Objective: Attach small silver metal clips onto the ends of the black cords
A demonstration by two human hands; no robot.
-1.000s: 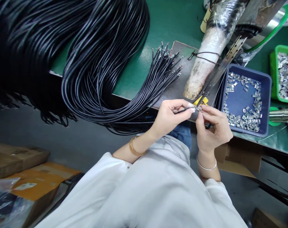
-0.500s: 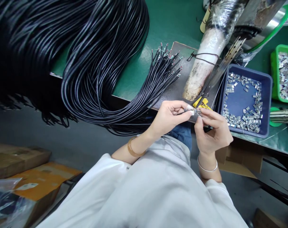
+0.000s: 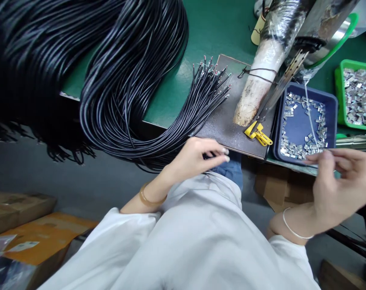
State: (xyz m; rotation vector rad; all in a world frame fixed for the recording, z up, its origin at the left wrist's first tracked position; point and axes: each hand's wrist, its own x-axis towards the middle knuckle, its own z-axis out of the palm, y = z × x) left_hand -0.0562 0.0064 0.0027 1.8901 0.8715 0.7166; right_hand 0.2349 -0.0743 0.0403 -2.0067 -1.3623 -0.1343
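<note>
While cables (image 3: 118, 94) lie beside it | left grip (image 3: 202, 155) narrowly parted | right grip (image 3: 342, 183): can't tell

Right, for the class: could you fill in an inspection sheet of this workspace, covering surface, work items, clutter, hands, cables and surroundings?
Surface: green tabletop; brown board at its front edge.
Work items: small metal pieces in a blue tray; similar pieces in a green basket.
Clutter: yellow piece over the board, beside a film-wrapped tube.
Left hand: partly curled, nothing visible in its grip.
Right hand: blurred, near the tray's front edge; grip unclear.
Cables: bundled black cables, ends over the board, loop drooping past the table edge.
Surroundings: cardboard boxes below tabletop height.
</note>
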